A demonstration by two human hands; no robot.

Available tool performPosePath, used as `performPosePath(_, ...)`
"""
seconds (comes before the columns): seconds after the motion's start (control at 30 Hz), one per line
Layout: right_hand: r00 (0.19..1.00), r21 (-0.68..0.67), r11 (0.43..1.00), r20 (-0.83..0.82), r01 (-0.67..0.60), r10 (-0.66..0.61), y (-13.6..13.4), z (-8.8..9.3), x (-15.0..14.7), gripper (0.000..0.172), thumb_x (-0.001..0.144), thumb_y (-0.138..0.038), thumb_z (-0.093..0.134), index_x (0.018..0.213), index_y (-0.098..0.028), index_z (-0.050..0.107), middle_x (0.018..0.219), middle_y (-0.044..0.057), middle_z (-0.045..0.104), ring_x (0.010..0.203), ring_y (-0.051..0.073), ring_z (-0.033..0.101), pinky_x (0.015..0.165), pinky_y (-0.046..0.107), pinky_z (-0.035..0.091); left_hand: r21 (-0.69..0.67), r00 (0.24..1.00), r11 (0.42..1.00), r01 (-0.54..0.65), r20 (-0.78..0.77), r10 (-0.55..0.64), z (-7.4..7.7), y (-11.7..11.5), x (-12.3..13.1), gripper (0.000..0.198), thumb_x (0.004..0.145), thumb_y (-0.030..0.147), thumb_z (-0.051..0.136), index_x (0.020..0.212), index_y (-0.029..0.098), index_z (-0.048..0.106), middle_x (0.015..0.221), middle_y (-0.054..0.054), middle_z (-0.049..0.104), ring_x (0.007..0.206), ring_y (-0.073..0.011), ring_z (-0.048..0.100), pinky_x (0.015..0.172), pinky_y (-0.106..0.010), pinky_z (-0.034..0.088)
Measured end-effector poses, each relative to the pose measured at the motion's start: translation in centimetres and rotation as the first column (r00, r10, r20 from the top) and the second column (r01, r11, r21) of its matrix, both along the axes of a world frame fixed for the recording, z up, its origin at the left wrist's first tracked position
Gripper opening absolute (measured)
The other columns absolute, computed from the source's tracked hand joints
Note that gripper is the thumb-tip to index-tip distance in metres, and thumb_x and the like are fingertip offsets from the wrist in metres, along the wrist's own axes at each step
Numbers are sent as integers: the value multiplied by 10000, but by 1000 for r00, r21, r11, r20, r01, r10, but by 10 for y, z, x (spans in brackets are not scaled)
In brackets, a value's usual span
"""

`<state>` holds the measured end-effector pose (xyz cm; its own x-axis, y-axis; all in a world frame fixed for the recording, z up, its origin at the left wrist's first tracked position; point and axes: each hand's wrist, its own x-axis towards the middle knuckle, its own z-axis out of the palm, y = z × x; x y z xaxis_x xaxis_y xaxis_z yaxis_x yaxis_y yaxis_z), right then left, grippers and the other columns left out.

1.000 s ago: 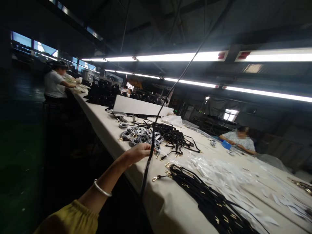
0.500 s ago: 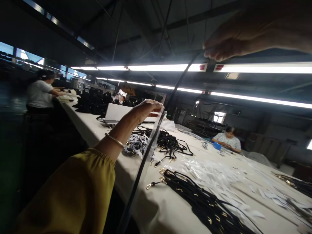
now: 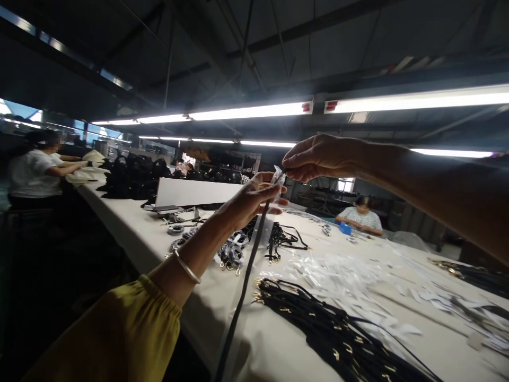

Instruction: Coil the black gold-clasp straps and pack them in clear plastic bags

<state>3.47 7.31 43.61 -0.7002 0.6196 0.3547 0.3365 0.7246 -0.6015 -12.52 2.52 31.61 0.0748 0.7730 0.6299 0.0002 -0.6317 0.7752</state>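
Your left hand [image 3: 254, 200] had its thumb and forefinger drawn together around the top of a long clear sleeve [image 3: 264, 233], with the other fingers loosely spread behind it. Your right hand [image 3: 318, 156] met it from the other side, its fingertips pinched on the upper end of a black strap [image 3: 246, 278] at the sleeve's mouth; you couldn't tell whether they caught the film as well. The strap hung on a slant below your left hand, alongside the sleeve, in front of the edge of the tabletop [image 3: 131, 231]. A silvery bangle [image 3: 186, 268] circled your left wrist, above a mustard cuff [image 3: 159, 302]. Beyond your hands lay coiled grey pieces [image 3: 233, 249] and, nearer you on the right, a pile of black straps [image 3: 318, 323] with gold-coloured clips, beside a heap of clear plastic [image 3: 338, 273]. Further off stood a white board [image 3: 194, 192]. One co-worker [image 3: 32, 175] worked at the far left, another [image 3: 360, 217] across the tabletop near a blue object [image 3: 345, 228].
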Motion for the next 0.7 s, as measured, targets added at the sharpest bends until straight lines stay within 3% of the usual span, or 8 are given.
performPosePath(0.1,999,-75,997,-14,37,-38,11,-7,29,642,865,-270,246,1244,201,463,1157,278,621,664,-10,658,635,194,428,-4,993,999,-32,-114,32,-23,6,16,138,975,267,454,980,160,541,641,55,501,451,-66,481,487,-224,403)
performPosePath(0.17,996,-174,982,53,80,-72,19,-15,49,670,870,-326,293,1267,192,446,1118,289,639,654,29,678,604,177,438,98,954,985,-141,-251,162,-29,8,25,223,1000,269,427,883,160,584,555,84,392,416,-57,348,456,-224,285)
performPosePath(0.23,984,-257,955,134,146,-115,27,-27,64,734,854,-434,435,1278,164,464,1027,278,689,644,103,706,569,207,481,364,802,893,-263,-432,412,-29,11,33,243,1007,270,447,867,161,614,563,69,420,456,-73,358,487,-247,259)
performPosePath(0.3,974,-316,933,194,171,-112,33,-41,72,834,830,-554,427,1222,180,488,964,244,713,690,155,721,572,266,513,626,567,733,-265,-514,644,-27,19,39,241,1014,273,444,926,156,636,594,44,484,494,-95,417,520,-265,270)
performPosePath(0.43,987,-458,887,162,57,20,35,-72,74,790,885,-520,239,987,187,576,935,85,693,690,50,675,622,209,479,802,292,565,-193,-503,813,-28,37,48,267,1004,268,445,1172,135,605,668,-2,582,540,-130,514,540,-272,268)
performPosePath(0.53,988,-462,875,115,147,-105,28,-89,77,704,912,-443,217,909,135,620,793,-44,650,437,-91,468,520,139,368,822,234,547,-160,-507,830,-36,44,54,350,1009,237,411,1329,143,517,699,-11,618,560,-144,549,541,-273,272)
performPosePath(0.6,973,-449,863,123,232,-197,23,-98,84,673,922,-429,234,888,115,628,662,-85,607,353,-97,354,462,161,297,819,236,559,-129,-523,819,-42,47,58,347,1015,219,390,1334,159,514,689,-2,616,542,-137,540,531,-270,263)
performPosePath(0.7,956,-439,850,179,290,-233,22,-116,97,614,915,-425,334,919,98,654,444,-134,439,326,-51,348,442,210,274,819,258,567,-93,-530,808,-51,55,63,268,1013,238,411,1215,156,567,668,6,596,505,-126,505,510,-273,234)
